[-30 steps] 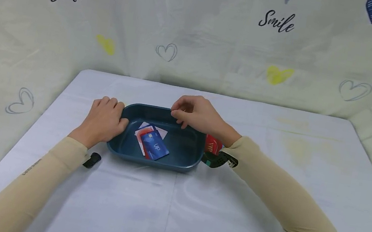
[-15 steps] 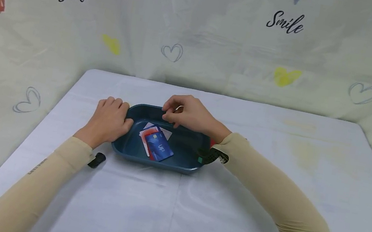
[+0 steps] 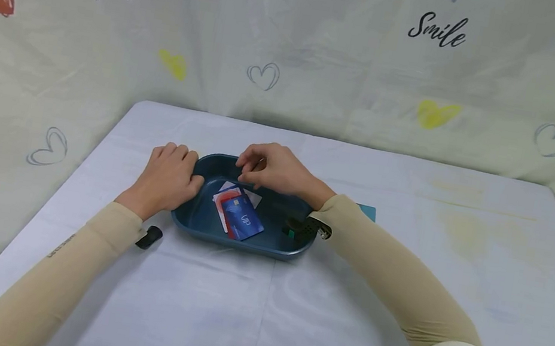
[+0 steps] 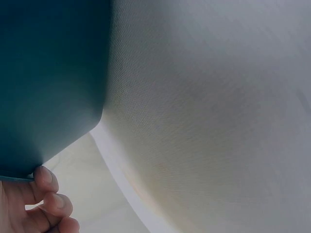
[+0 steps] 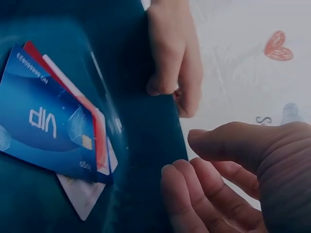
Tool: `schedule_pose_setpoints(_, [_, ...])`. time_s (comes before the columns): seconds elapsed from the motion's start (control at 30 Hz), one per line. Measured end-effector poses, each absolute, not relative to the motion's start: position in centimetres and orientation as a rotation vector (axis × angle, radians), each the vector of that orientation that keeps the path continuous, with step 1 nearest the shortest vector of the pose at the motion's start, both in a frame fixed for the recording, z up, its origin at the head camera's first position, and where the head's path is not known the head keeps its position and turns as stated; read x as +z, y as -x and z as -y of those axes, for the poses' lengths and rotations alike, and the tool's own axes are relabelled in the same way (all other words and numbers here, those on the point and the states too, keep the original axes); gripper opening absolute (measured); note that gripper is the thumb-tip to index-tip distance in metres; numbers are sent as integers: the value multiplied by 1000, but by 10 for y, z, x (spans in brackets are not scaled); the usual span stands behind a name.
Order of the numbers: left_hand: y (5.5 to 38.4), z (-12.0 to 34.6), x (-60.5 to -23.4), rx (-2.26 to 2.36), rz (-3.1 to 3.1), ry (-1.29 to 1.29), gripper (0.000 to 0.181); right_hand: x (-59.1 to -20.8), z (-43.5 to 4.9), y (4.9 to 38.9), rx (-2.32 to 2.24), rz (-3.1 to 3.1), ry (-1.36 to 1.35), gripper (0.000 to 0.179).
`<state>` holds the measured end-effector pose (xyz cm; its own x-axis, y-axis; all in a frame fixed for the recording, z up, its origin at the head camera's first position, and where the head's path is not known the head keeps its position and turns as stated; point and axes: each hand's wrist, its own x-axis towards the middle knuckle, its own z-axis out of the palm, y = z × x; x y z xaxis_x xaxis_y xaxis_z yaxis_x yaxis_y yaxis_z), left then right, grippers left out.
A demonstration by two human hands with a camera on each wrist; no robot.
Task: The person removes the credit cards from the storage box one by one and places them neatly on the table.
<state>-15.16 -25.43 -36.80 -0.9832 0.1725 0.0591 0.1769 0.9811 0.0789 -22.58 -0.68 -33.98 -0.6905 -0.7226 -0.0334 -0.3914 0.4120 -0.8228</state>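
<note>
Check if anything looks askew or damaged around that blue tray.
No damage visible. The cards lie askew, not squared up, in the tray, and a flat teal object sits outside, partly hidden by the right sleeve.

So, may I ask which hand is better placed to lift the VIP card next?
Probably the right hand: empty, it hovers over the tray near the VIP card; the left hand grips the tray.
</note>
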Motion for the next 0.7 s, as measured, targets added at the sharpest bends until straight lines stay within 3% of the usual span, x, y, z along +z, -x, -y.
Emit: schedule_pose_setpoints(0.7, [153, 254, -369, -119, 3075, 279, 37, -359, 7, 230, -861, -2222, 1100, 46])
